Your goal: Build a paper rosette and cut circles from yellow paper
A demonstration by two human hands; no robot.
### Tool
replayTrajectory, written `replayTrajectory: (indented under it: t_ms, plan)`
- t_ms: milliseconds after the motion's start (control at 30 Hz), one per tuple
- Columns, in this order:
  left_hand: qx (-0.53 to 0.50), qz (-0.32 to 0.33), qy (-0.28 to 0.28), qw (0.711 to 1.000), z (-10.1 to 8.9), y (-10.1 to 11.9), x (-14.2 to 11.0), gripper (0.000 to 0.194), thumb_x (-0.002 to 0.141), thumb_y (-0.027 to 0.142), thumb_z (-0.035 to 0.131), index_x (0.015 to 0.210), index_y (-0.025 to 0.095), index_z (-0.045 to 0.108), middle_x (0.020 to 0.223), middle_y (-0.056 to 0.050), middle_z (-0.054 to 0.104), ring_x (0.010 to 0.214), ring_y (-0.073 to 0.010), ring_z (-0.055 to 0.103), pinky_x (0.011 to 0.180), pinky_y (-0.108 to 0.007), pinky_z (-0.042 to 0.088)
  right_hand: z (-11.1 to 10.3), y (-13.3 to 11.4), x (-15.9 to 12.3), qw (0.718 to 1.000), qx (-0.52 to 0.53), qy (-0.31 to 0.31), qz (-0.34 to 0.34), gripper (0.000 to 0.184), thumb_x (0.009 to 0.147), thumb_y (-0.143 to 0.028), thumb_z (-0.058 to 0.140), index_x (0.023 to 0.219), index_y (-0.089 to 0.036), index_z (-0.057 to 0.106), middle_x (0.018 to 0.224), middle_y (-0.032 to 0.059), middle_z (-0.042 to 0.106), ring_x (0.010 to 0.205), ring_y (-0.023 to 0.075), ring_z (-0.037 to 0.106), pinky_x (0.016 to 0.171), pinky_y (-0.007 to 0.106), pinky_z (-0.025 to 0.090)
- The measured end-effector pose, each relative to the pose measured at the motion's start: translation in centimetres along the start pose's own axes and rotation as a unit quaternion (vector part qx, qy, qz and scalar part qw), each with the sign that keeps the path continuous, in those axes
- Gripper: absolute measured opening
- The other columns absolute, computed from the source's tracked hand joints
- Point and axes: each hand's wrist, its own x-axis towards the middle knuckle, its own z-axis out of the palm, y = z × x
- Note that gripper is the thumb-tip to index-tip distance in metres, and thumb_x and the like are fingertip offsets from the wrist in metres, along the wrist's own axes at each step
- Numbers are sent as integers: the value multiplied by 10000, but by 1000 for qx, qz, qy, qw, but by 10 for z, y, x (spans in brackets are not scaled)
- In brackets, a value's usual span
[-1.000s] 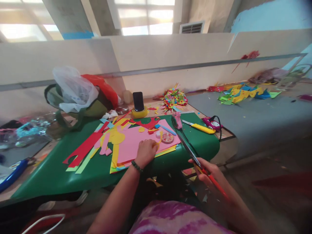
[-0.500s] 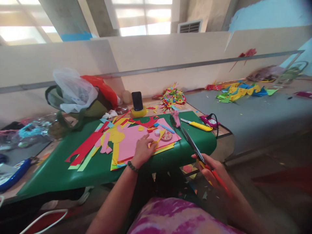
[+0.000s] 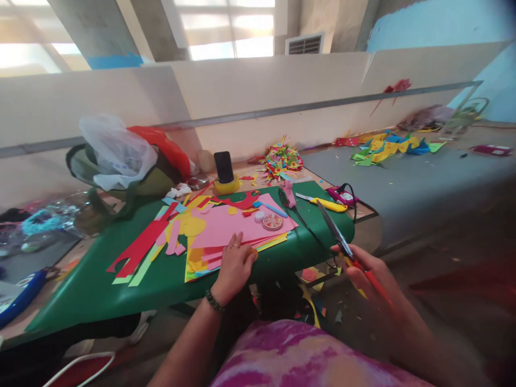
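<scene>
My left hand [image 3: 235, 267] is at the front edge of a stack of coloured paper, its thumb and finger closed on a small yellow paper piece [image 3: 253, 252] mostly hidden by the fingers. Pink sheets [image 3: 220, 228] top the stack, with yellow and blue edges showing beneath. Off to the right, beyond the table edge, my right hand [image 3: 368, 271] grips scissors [image 3: 337, 232] with red and yellow handles, blades pointing up and away. A round patterned tin [image 3: 272, 222], a small white lid [image 3: 260, 216] and a blue pen-like tool [image 3: 275, 209] lie on the pink paper.
Red strips [image 3: 141, 242] and yellow scraps lie left on the green mat [image 3: 97, 285]. A pink glue gun [image 3: 287, 193] and yellow box cutter [image 3: 328, 203] lie at right. Behind are a phone [image 3: 224, 166] and a bag [image 3: 157, 177]. A yellow strip [image 3: 311, 307] hangs low, beyond the mat.
My left hand has drawn back toward me from the tin. The yellow strip it held no longer shows there; one appears below the table edge. The scissors have shifted slightly right.
</scene>
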Motion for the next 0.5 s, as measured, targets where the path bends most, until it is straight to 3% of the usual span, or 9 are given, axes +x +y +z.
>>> replayTrajectory:
  t_ms: [33, 100, 200, 233, 300, 367, 400, 433, 500]
  plan:
    - [50, -23, 14, 998, 2, -2, -1, 128, 848, 151, 536, 813, 161, 660, 1409, -197, 547, 1391, -361, 397, 1077, -573, 343, 0, 2, 1, 1000, 2, 14, 7, 669, 816, -746, 498, 1165, -186, 605, 632, -29, 406, 499, 111, 328, 431, 234, 276]
    - [89, -12, -20, 996, 1, 0, -9, 124, 839, 124, 537, 849, 171, 652, 1368, -184, 586, 1306, -343, 503, 1063, -573, 363, 2, 6, 5, 999, -2, 29, 14, 652, 833, -722, 492, 1181, -182, 602, 631, -25, 424, 497, 112, 333, 431, 236, 275]
    - [16, 28, -124, 992, -14, 3, -22, 164, 905, 237, 501, 813, 204, 632, 1013, -101, 746, 952, -249, 684, 883, -426, 522, 9, 4, 17, 999, -34, -3, 5, 643, 819, -718, 503, 1147, -180, 632, 584, -32, 437, 480, 118, 346, 437, 241, 304]
    - [-5, 39, -124, 992, -19, 1, -23, 191, 920, 272, 487, 810, 209, 629, 991, -90, 747, 935, -236, 684, 864, -400, 530, 12, 1, 23, 998, -53, -27, 0, 633, 806, -713, 523, 1123, -179, 647, 569, -36, 440, 480, 120, 355, 443, 242, 320]
    - [13, 45, -38, 998, -26, -9, -18, 182, 917, 266, 484, 820, 212, 628, 1157, -105, 709, 1118, -259, 625, 977, -443, 474, 18, -7, 36, 993, -91, -80, -6, 587, 790, -677, 570, 1079, -175, 666, 558, -43, 454, 489, 121, 381, 461, 238, 351]
    - [74, -8, 63, 995, -30, -23, -8, 157, 893, 207, 477, 842, 205, 625, 1339, -131, 616, 1304, -307, 493, 1084, -567, 347, 26, -16, 49, 986, -118, -116, -10, 538, 798, -628, 588, 1065, -169, 670, 580, -38, 493, 512, 124, 419, 486, 234, 381]
    - [85, -33, 66, 994, -31, -29, -4, 147, 882, 202, 484, 865, 202, 629, 1343, -141, 612, 1307, -313, 490, 1084, -584, 341, 30, -20, 55, 984, -124, -125, -14, 525, 805, -614, 585, 1065, -167, 669, 595, -31, 517, 524, 128, 442, 499, 235, 395]
    - [73, -38, 34, 996, -34, -33, -3, 149, 878, 213, 492, 891, 201, 640, 1307, -147, 635, 1269, -305, 527, 1071, -558, 374, 34, -23, 60, 983, -128, -129, -21, 520, 811, -611, 578, 1065, -167, 670, 610, -21, 542, 537, 135, 467, 512, 238, 409]
    - [-10, 27, -65, 997, -42, -35, -6, 199, 907, 271, 480, 915, 213, 671, 1196, -126, 696, 1136, -255, 624, 1014, -435, 463, 41, -27, 68, 982, -134, -131, -36, 531, 819, -623, 564, 1073, -170, 674, 640, 1, 587, 569, 153, 515, 545, 250, 434]
